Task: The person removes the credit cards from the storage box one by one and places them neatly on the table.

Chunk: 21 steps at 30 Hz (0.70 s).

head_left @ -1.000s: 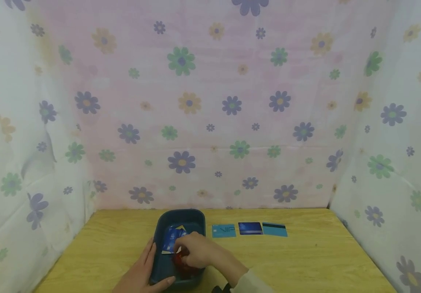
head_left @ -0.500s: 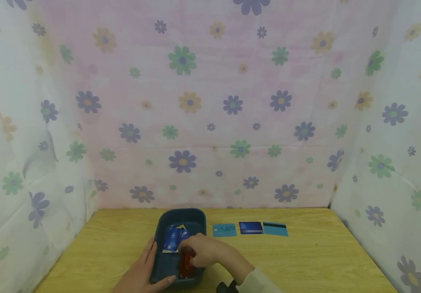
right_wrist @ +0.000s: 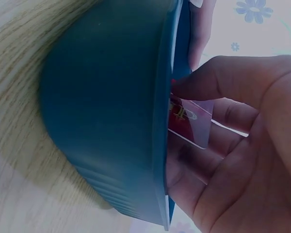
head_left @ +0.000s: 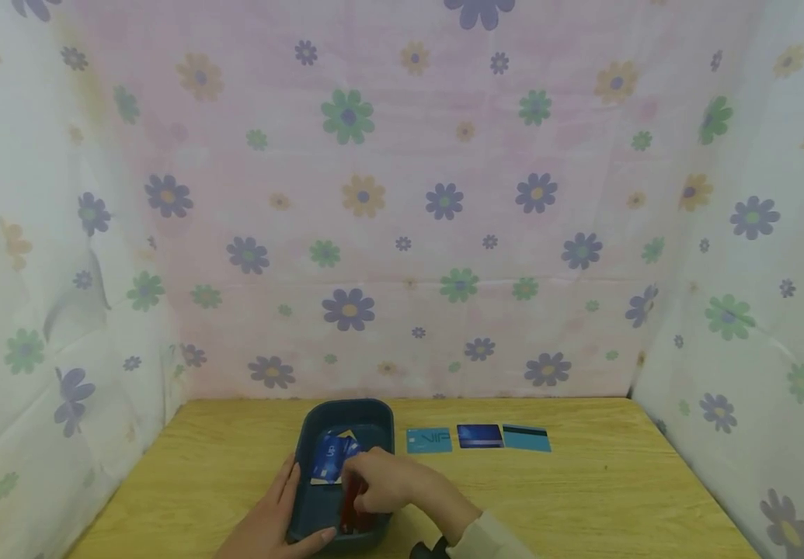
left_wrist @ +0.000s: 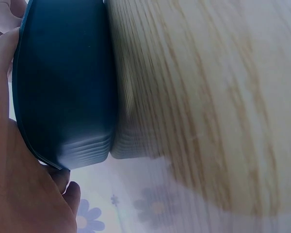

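Note:
A dark blue-green plastic tray [head_left: 314,516] stands on the table. My left hand [head_left: 265,512] holds it at its left side and near end, fingers along the outer wall and thumb over the near rim. Inside the tray, my right hand [head_left: 384,481] pinches a red card [right_wrist: 182,116] with gold marking between thumb and fingers. The red card stands tilted and is partly hidden by the hand and tray wall. Blue cards [head_left: 328,458] lie overlapped in the tray's middle, a yellowish card edge showing beneath them.
Right of the tray, a row of cards lies flat: a light blue VIP card [head_left: 429,440], a dark blue card [head_left: 480,436] and a light blue card with a black stripe [head_left: 527,438]. Flower-patterned cloth [head_left: 402,341] encloses the wooden table [head_left: 548,497].
My right hand has shifted slightly right within the tray, and the red card has turned more upright with it. The left hand and the row of cards stay put.

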Motion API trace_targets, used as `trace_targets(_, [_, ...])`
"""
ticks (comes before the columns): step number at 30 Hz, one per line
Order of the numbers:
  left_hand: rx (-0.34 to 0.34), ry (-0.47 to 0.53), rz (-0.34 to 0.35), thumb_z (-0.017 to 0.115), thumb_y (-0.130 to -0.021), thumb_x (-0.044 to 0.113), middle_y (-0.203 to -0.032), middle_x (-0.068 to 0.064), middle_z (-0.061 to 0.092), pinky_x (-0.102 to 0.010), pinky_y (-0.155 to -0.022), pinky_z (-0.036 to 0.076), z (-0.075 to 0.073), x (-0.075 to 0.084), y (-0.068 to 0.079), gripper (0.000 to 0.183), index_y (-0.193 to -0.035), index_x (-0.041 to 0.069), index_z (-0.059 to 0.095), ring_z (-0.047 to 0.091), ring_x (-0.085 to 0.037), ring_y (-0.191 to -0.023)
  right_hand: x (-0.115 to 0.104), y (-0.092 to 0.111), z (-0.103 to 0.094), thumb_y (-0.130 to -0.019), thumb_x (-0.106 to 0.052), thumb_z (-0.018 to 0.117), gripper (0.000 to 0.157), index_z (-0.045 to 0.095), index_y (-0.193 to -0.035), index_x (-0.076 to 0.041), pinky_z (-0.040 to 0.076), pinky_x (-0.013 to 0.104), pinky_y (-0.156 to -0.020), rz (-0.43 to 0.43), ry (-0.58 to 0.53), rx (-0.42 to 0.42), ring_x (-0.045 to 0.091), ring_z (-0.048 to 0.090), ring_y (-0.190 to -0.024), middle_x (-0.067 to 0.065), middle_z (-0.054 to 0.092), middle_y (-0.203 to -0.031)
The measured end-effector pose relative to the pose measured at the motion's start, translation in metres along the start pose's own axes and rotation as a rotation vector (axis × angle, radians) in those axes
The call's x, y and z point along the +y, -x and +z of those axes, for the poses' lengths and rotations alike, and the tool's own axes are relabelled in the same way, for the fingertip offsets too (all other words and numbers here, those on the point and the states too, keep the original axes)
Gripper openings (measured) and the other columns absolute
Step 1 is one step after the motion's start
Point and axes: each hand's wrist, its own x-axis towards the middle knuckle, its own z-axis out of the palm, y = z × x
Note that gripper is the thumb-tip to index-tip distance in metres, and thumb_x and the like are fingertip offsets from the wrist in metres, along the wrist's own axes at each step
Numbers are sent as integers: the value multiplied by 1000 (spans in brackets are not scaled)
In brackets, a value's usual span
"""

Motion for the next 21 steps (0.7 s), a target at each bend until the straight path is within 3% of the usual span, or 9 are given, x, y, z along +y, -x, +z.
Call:
trace_targets(10, [9,9,13,69,-85,68,-167,-29,11,-67,-98,49,1,-2,-1,119,-159,-9,17,41,-55,-139,2,0,5,-89,-4,74,16,69,-101,-14,53,18,-63,9,-53,56,0,60,-73,-10,66,-85])
trace_targets(21, [6,18,2,69,-85,68,-167,-29,12,-69,-97,48,1,0,-1,119,-159,-9,16,41,-57,-137,11,7,3,-89,-2,71,18,67,-104,-10,53,17,-67,-49,-232,233,0,60,-77,-10,66,-91])
